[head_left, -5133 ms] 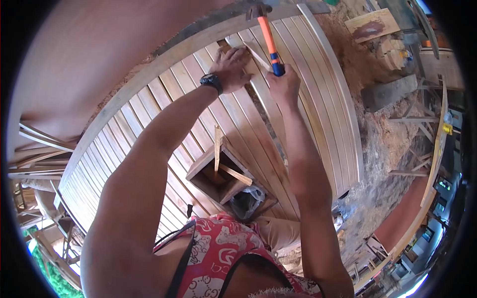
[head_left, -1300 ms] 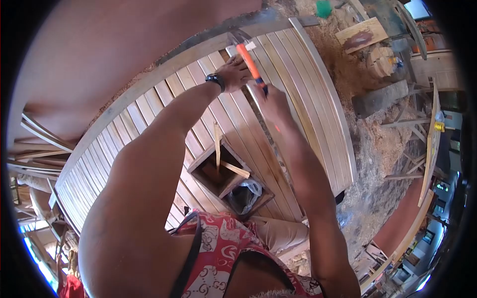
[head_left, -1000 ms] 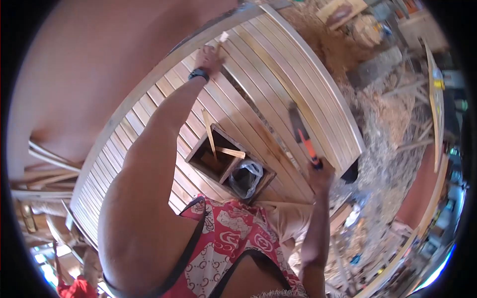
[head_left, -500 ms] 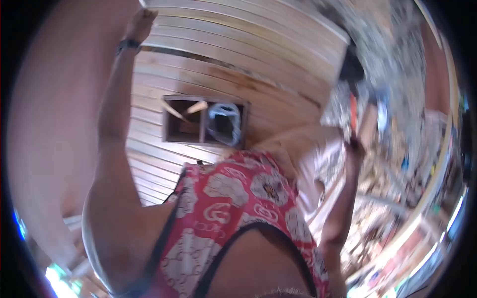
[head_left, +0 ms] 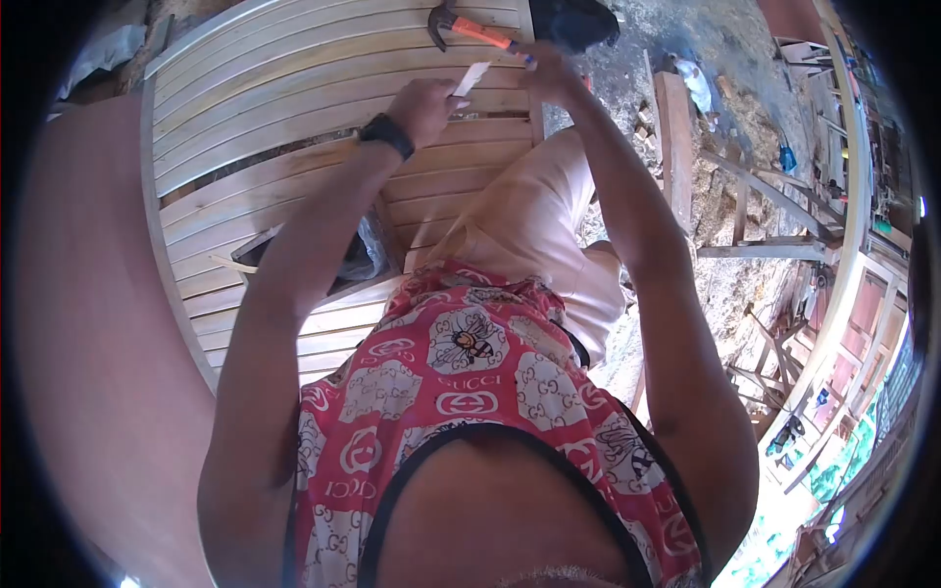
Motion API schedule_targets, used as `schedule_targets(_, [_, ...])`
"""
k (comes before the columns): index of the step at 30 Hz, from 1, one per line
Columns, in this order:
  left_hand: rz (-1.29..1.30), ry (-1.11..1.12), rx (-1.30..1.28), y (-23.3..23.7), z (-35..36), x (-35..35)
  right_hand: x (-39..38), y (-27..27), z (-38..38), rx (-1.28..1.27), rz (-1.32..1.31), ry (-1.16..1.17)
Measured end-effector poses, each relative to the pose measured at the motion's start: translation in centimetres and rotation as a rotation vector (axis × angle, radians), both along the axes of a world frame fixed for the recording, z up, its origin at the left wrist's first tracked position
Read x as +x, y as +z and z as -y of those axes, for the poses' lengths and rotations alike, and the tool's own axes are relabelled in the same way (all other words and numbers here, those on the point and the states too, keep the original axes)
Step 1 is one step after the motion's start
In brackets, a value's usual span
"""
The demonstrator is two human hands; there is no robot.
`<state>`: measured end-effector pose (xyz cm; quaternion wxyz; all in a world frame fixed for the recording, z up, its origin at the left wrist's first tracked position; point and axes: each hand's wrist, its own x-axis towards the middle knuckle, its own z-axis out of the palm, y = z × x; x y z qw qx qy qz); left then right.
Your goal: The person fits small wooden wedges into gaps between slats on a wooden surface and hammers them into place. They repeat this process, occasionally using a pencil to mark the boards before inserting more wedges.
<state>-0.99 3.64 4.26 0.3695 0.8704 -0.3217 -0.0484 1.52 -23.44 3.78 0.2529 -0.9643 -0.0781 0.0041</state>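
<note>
My left hand [head_left: 423, 110] is closed round a small pale wood piece [head_left: 472, 78], above the slatted wooden surface [head_left: 265, 108]. To its right, my right hand [head_left: 551, 73] grips the end of a hammer [head_left: 480, 33] with an orange handle and dark claw head. The hammer head points left, over the slats. Below my left forearm lies a wooden box [head_left: 390, 231], partly hidden by the arm, with clear plastic [head_left: 367, 253] in one compartment.
A black object [head_left: 576, 24] lies at the slatted surface's right edge. Wooden beams [head_left: 674, 147] and a trestle-like frame [head_left: 769, 250] stand on the littered ground to the right. A large smooth brown surface [head_left: 88, 294] fills the left side.
My left hand has come from the upper left towards the middle, and my right hand has moved up and left. The hammer now lies over the slats. The view has shifted, and the box appears lower left.
</note>
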Motion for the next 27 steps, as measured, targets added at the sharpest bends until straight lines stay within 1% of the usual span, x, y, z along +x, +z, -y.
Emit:
schedule_targets(1, [-0.091,0.035,0.001,0.2,0.9,-0.2,-0.8,1.3,-0.7,0.006,0.001,0.007])
schedule_targets(2, [-0.095,0.042,0.006,-0.2,1.7,-0.1,-2.3,2.8,-1.4,0.339,-0.253,0.081])
schedule_targets(3, [-0.050,-0.003,-0.008,-1.1,2.5,-0.1,-3.7,3.6,-1.9,0.673,-0.512,0.151])
schedule_targets(4, [-0.006,-0.051,-0.024,-1.4,3.2,-0.4,-4.8,3.6,-2.1,0.679,-0.520,0.152])
schedule_targets(6, [-0.009,-0.077,-0.032,-1.7,3.7,-1.3,-6.4,3.3,-2.2,0.781,-0.494,0.003])
schedule_targets(7, [0.009,-0.044,0.057,-1.6,3.4,-1.5,-6.4,1.9,-1.1,0.556,-0.531,-0.097])
schedule_targets(8, [0.029,-0.009,0.144,-1.5,2.9,-1.4,-6.7,0.9,-0.8,0.557,-0.537,-0.096])
schedule_targets(10, [-0.025,0.051,0.366,-0.6,-1.0,-0.8,-7.9,-0.5,-0.6,0.841,-0.069,-0.056])
schedule_targets(11, [-0.050,0.091,0.550,-0.2,-3.3,-0.5,-8.1,-1.1,-0.4,0.842,-0.070,-0.057])
schedule_targets(12, [-0.071,0.128,0.734,0.3,-5.5,-0.5,-8.3,-1.6,-0.2,0.760,-0.019,-0.044])
schedule_targets(13, [-0.085,0.166,0.821,1.5,-7.3,-0.8,-8.5,-2.0,-0.1,0.681,0.033,-0.035])
schedule_targets(14, [-0.098,0.205,0.909,2.5,-9.1,-1.4,-8.7,-2.2,0.0,0.685,0.036,-0.041])
schedule_targets(15, [-0.092,0.201,0.913,2.3,-10.9,-1.9,-8.7,-2.4,0.0,0.636,0.012,-0.031])
schedule_targets(16, [-0.076,0.255,0.914,1.7,-12.7,-2.5,-8.7,-2.6,0.0,0.588,-0.014,-0.019])
schedule_targets(17, [-0.064,0.308,0.915,0.9,-14.3,-2.9,-8.9,-2.4,-0.3,0.594,-0.015,-0.021])
schedule_targets(18, [-0.065,0.307,0.922,0.1,-15.7,-2.8,-9.0,-1.7,-0.6,0.566,-0.011,-0.025])
schedule_targets(20, [-0.052,0.226,0.810,-1.1,-17.6,-2.3,-9.1,-1.2,-1.0,0.541,-0.006,-0.027])
schedule_targets(23, [0.009,0.238,0.787,-1.3,-17.7,-2.7,-9.0,-1.1,-1.1,0.502,0.030,0.002])
schedule_targets(26, [0.000,0.262,0.796,-1.4,-17.7,-3.0,-8.9,-1.3,-1.0,0.534,0.069,0.018])
schedule_targets(27, [0.003,0.264,0.797,-1.2,-17.6,-3.0,-8.8,-1.5,-0.9,0.510,0.055,0.019])
